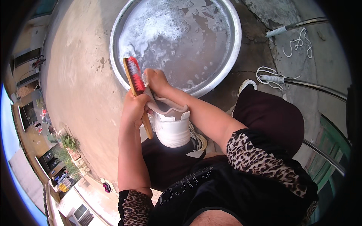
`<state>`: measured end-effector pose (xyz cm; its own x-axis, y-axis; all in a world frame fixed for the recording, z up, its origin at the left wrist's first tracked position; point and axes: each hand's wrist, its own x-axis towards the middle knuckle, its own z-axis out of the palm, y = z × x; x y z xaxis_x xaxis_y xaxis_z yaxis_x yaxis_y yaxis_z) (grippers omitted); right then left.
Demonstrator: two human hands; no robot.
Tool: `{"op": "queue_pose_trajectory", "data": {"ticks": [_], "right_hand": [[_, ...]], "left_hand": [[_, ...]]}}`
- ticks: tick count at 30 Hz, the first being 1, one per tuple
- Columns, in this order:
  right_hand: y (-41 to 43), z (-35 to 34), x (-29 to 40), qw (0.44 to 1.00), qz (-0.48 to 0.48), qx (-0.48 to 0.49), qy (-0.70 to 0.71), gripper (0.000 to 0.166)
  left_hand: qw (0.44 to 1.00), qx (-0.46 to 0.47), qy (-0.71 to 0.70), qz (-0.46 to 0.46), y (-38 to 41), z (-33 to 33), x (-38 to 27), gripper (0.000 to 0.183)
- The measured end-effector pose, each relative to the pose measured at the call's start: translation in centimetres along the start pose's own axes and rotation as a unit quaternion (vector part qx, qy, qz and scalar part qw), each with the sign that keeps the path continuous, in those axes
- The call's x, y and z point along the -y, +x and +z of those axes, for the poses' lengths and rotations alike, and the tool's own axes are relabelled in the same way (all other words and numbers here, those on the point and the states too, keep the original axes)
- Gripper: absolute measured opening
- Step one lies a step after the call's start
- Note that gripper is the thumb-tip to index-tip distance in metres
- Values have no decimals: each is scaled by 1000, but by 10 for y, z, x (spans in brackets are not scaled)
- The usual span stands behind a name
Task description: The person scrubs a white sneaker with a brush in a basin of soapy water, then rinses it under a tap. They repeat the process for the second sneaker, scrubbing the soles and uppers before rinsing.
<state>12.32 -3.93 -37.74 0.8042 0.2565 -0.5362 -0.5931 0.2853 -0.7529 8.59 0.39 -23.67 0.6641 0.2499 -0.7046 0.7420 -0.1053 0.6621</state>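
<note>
My left hand [134, 106] grips a wooden-handled scrub brush [147, 124] with red and white bristles, its bristle end pointing up toward the basin. Fingers of that same hand rest against the side of a white sneaker [173, 131]. The sneaker's heel faces me and its collar opening is uppermost; no lace shows in the visible part. My right hand [156, 80] is closed at the far end of the sneaker, near the tongue, just over the basin rim. The toe is hidden by my hands. A large round metal basin [237, 42] holds foamy, greyish water.
White shoelaces [298, 42] lie on the concrete at the right, and another lace [265, 70] loops around a metal tube leg [311, 84] with a white end sleeve. A green wooden piece [325, 152] stands at the right edge. Plants [69, 141] grow by a wall at far left.
</note>
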Motion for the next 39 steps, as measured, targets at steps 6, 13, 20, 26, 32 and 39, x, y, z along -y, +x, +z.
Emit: {"op": "queue_pose_trajectory", "data": {"ticks": [6,13,20,26,32,39], "right_hand": [[-5,-5,21,966,182,-35,178,29],[86,-81,-19,906,-21,-346,-243,24],[113,-150,-64,972,196,-81,106,20],[18,-15,55,920,-318,21,-229,30],[-15,-2,80,862,-320,56,-390,30],[-24,4,61,933,-238,-16,-269,42]], "left_hand": [[1000,-13,-3,-16,5,2,0,9],[997,-64,-36,-6,5,-12,16,11],[992,-83,-91,16,-4,-7,1,18],[997,-64,-34,32,-4,-19,13,26],[997,-43,-44,42,-9,-17,9,28],[997,-54,-12,54,-8,-12,7,31]]}}
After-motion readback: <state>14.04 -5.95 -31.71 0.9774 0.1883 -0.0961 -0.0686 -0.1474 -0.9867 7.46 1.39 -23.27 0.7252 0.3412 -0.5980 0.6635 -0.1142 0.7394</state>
